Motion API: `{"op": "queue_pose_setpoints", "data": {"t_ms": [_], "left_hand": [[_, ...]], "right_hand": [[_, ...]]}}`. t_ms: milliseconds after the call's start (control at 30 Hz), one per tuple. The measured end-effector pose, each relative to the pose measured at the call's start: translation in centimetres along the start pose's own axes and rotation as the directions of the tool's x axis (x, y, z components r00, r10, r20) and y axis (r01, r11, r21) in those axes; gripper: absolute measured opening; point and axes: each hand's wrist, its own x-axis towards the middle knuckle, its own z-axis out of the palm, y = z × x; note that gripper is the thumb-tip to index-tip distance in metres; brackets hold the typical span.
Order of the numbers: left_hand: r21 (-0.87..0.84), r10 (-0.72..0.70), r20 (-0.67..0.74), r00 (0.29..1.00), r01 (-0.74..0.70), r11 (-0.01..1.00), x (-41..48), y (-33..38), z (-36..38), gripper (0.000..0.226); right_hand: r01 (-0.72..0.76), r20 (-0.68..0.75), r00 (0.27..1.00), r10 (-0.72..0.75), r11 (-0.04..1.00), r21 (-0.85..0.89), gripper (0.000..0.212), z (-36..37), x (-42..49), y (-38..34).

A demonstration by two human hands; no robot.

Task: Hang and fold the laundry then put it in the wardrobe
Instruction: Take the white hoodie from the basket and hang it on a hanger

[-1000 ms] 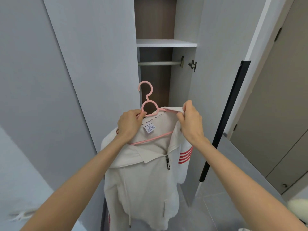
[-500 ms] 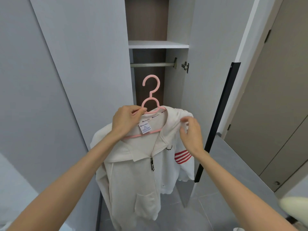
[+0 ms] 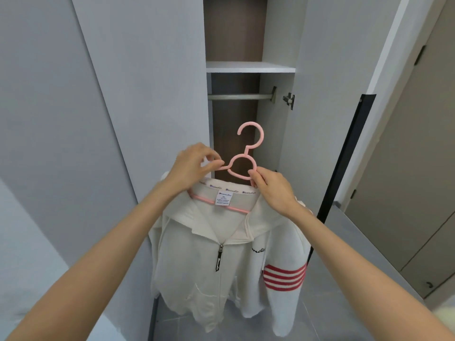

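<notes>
1. Jacket [image 3: 221, 254] draped on hanger [image 3: 247, 150], hanging just below both grips, outside the wardrobe [image 3: 280, 124].
2. Narrow pinches on the hanger: left hand [image 3: 189, 168] on its left arm, right hand [image 3: 273, 190] on its right side.
3. Step in hand, seemingly: hanging the jacket inside.
4. Next: raise hook [image 3: 262, 137] up and forward of the grips, over rail [image 3: 240, 96]; keep level.

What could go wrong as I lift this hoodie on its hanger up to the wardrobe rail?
The left hand and right hand only pinch the thin pink hanger, so the hoodie could tip it sideways. The wardrobe opening looks narrow; the striped sleeve might snag on the right door or its hinge.
</notes>
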Motion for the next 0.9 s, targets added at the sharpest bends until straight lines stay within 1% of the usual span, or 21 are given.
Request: {"op": "queue_pose_setpoints", "data": {"t_ms": [33, 67, 100, 133, 200, 267, 367, 400, 467, 533, 633, 700, 767, 833, 867, 900], "left_hand": [[0.156, -0.049, -0.064, 0.997, 0.059, 0.986, -0.2, -0.7, -0.3, 0.026], [0.275, -0.115, -0.119, 0.986, 0.144, 0.950, -0.6, -1.4, -0.5, 0.034], [0.344, -0.180, -0.152, 0.972, 0.223, 0.912, -1.1, -2.0, -0.5, 0.040], [0.376, -0.233, -0.161, 0.959, 0.278, 0.884, -1.5, -2.6, -0.4, 0.043], [0.408, -0.294, -0.123, 0.948, 0.319, 0.856, -2.2, -3.5, 0.2, 0.046], [0.447, -0.303, -0.065, 0.951, 0.299, 0.843, -2.3, -3.8, 0.5, 0.044], [0.526, -0.262, -0.070, 0.962, 0.259, 0.810, -2.1, -3.6, 0.6, 0.042], [0.548, -0.261, -0.040, 0.964, 0.240, 0.802, -1.9, -3.6, 0.7, 0.040], [0.569, -0.285, 0.063, 0.956, 0.200, 0.797, -1.4, -3.6, 0.5, 0.033], [0.576, -0.295, 0.116, 0.948, 0.177, 0.798, -1.1, -3.4, 0.4, 0.024], [0.500, -0.261, 0.077, 0.962, 0.189, 0.845, -1.3, -2.8, 0.7, 0.015], [0.424, -0.234, 0.040, 0.971, 0.196, 0.884, -1.3, -2.2, 0.8, 0.008], [0.406, -0.192, 0.025, 0.981, 0.166, 0.899, -1.0, -1.4, 0.8, 0.009], [0.406, -0.121, 0.016, 0.993, 0.105, 0.908, -0.8, -0.4, 1.0, 0.012], [0.409, -0.078, 0.013, 0.997, 0.066, 0.910, -0.7, 0.2, 1.1, 0.012], [0.412, -0.036, 0.011, 0.999, 0.028, 0.911, -0.6, 0.6, 1.1, 0.012]], "right_hand": [[-0.023, -0.024, 0.999, 0.023, 1.000, -0.011, 0.039, 0.2, 0.0, 0.0], [-0.040, -0.036, 0.999, 0.039, 0.999, -0.017, 0.039, 0.2, 0.0, 0.0], [-0.046, -0.042, 0.998, 0.045, 0.999, -0.020, 0.038, 0.1, 0.0, -0.1], [-0.043, -0.050, 0.998, 0.042, 0.999, -0.024, 0.038, 0.0, 0.0, -0.2], [-0.021, -0.071, 0.997, 0.019, 0.999, -0.035, 0.037, 0.0, 0.0, -0.4], [-0.004, -0.087, 0.996, -0.001, 0.998, -0.055, 0.038, 0.3, -0.1, -0.7], [0.005, -0.099, 0.995, -0.012, 0.997, -0.075, 0.038, 0.2, -0.2, -0.6], [0.001, -0.103, 0.995, -0.010, 0.997, -0.080, 0.038, 0.1, -0.3, -0.5], [-0.007, -0.112, 0.994, -0.002, 0.996, -0.087, 0.038, 0.2, -0.6, -0.4], [-0.018, -0.126, 0.992, 0.005, 0.995, -0.099, 0.038, 0.6, -1.1, -0.1], [-0.029, -0.157, 0.988, 0.014, 0.995, -0.094, 0.036, 0.8, -1.7, 0.5], [-0.024, -0.118, 0.993, 0.014, 0.996, -0.084, 0.030, 0.5, -2.0, 0.9], [-0.002, 0.016, 1.000, 0.004, 0.995, -0.098, 0.022, 0.5, -2.3, 1.2], [0.005, 0.140, 0.990, 0.013, 0.991, -0.131, 0.021, 1.1, -2.8, 1.4], [-0.008, 0.137, 0.990, 0.025, 0.992, -0.124, 0.021, 1.6, -3.1, 1.6], [-0.032, 0.091, 0.995, 0.040, 0.996, -0.086, 0.020, 1.9, -3.3, 1.6]]}}
